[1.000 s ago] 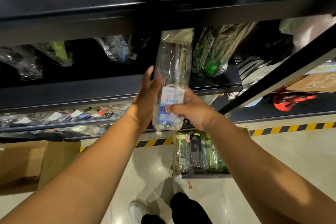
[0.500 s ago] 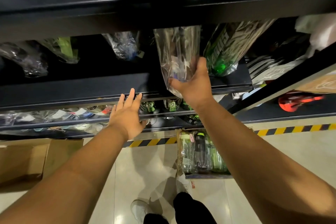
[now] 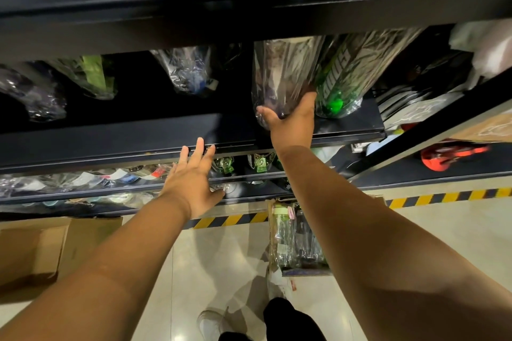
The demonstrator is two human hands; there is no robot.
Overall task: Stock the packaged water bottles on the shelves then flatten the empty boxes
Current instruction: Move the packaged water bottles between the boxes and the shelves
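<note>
A second ago both hands held the packaged water bottle (image 3: 279, 75) out in front of the shelf (image 3: 110, 135). Now only the right hand (image 3: 291, 124) has it, and the bottle sits deeper in, mostly over the shelf board. The left hand (image 3: 191, 180) let go half a second back. It hovers by the shelf's front edge much as it did then, with fingers straight and spread and nothing in it. The right hand cups the bottle's near end, thumb on one side and fingers wrapped round the other.

The bottle's long axis runs front to back. Its near end points at the person and its far end runs in under the upper shelf. Through the crinkled clear wrap I cannot tell which end is the cap. It lies just beside a green wrapped bottle (image 3: 340, 83) on its right, roughly parallel to it.

Five wrapped bottles show on this shelf level: the held one, the green one beside it, one (image 3: 188, 72) further left, and two at the far left. Two cardboard boxes stand on the floor. One (image 3: 297, 241), below the right arm, holds several bottles, too crowded to count. The other (image 3: 33, 252) is an open one at the left. A yellow-and-black floor stripe (image 3: 443, 198) runs along the shelf base.
</note>
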